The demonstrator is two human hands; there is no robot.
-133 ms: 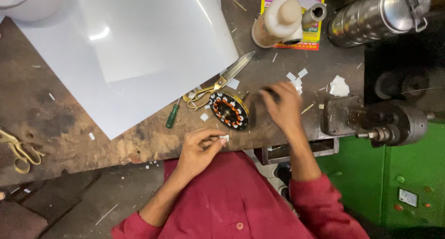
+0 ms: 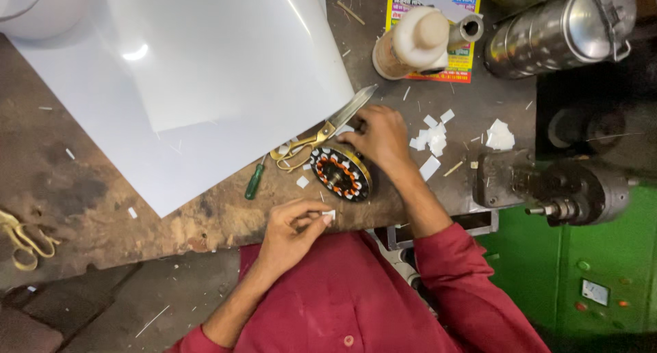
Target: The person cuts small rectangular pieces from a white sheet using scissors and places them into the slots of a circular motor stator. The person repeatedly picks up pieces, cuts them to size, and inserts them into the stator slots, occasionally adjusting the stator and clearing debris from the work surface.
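The stator, a round ring with orange windings and white slips already in some slots, lies flat on the bench near its front edge, just beside the scissors. The right hand rests on its far rim, fingers curled and pressing down, so it appears to be steadying the ring. The left hand is just in front of the bench edge, thumb and forefinger pinching a small white paper slip; the other fingers are loosely folded.

To seat the slip well, I judge the ring should stay pinned flat while the slip is brought over an empty slot, lined up along the slot and slid in straight, not forced at an angle, as thin paper buckles easily. Holding it near the end helps guide it.

More cut slips lie to the right of the ring, a green screwdriver to its left, and large white sheets cover the far bench
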